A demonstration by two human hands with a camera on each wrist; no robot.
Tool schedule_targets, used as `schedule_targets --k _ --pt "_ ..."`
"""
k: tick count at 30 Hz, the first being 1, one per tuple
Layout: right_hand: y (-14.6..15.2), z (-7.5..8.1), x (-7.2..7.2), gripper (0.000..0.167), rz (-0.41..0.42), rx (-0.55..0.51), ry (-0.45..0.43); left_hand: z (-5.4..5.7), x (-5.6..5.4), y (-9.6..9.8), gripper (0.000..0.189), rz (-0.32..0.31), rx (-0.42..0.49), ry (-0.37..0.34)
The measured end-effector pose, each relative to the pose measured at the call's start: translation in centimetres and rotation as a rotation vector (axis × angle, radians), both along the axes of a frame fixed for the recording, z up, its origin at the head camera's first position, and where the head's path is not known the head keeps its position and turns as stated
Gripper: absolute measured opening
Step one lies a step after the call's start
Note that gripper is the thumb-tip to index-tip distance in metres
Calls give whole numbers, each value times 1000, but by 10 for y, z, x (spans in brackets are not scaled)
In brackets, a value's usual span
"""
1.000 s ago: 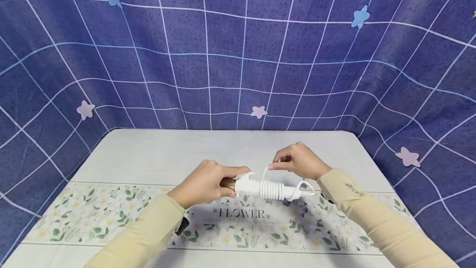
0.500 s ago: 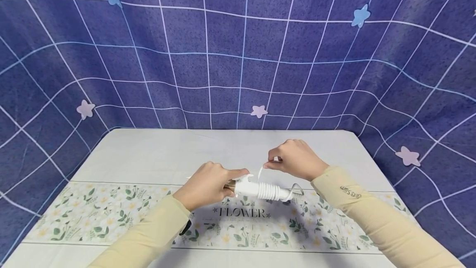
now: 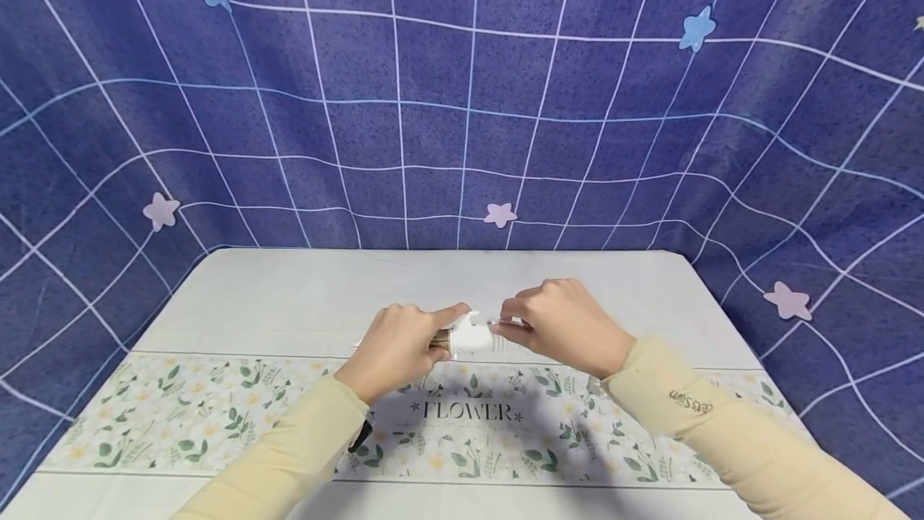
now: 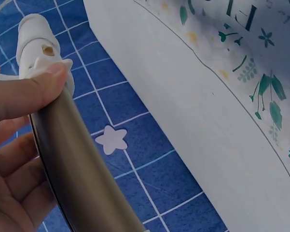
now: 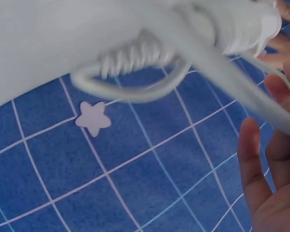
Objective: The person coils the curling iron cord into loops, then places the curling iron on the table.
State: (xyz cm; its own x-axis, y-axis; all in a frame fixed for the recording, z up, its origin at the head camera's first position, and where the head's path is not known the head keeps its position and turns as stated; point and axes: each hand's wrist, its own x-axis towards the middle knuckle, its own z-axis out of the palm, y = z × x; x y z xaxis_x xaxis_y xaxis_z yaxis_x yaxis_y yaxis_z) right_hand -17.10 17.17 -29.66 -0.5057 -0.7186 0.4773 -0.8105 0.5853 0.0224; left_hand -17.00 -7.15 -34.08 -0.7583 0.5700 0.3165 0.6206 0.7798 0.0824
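Observation:
A curling iron with a white handle [image 3: 471,338] is held above the table, tilted in the left wrist view. My left hand [image 3: 399,350] grips its gold-brown barrel [image 4: 84,157], with the thumb on the white clamp lever at the barrel's base. White power cord [image 5: 222,77] is wound around the handle, and a loose length runs to my right hand [image 3: 566,326], which pinches it close beside the handle. In the head view the right hand hides most of the wound part. The right wrist view shows the ribbed cord sleeve [image 5: 130,60] and a hanging loop, both blurred.
Below the hands lies a white table covering [image 3: 310,287] with a floral band [image 3: 216,416] lettered "FLOWER". A blue grid-patterned curtain [image 3: 433,135] with star shapes surrounds the table's back and sides.
My right hand has carried the cord leftward, close to the handle. The iron has risen slightly, and its wound end is now mostly hidden behind the right hand.

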Motion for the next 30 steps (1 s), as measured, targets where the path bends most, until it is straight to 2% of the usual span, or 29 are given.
schedule_targets --k 2,5,8,12,16,22,30 --pt "-1 -1 4 19 8 3 -2 1 0 0 65 25 5 4" --pt "-3 -2 8 14 9 -11 -54 2 0 -1 66 63 25 3" --pt "-3 -4 11 12 -10 -44 -161 2 -1 -3 65 90 62 10" --pt "-2 -6 14 22 -43 -109 -324 1 -3 -5 64 111 103 43" --pt "-2 -9 16 28 -55 -155 -444 0 -4 -6 64 123 122 53" --pt "-1 -15 18 33 -58 -191 -558 -2 -4 -9 64 131 153 56" --pt "6 -31 18 39 -2 -230 -694 -5 -3 -9 65 156 183 86"
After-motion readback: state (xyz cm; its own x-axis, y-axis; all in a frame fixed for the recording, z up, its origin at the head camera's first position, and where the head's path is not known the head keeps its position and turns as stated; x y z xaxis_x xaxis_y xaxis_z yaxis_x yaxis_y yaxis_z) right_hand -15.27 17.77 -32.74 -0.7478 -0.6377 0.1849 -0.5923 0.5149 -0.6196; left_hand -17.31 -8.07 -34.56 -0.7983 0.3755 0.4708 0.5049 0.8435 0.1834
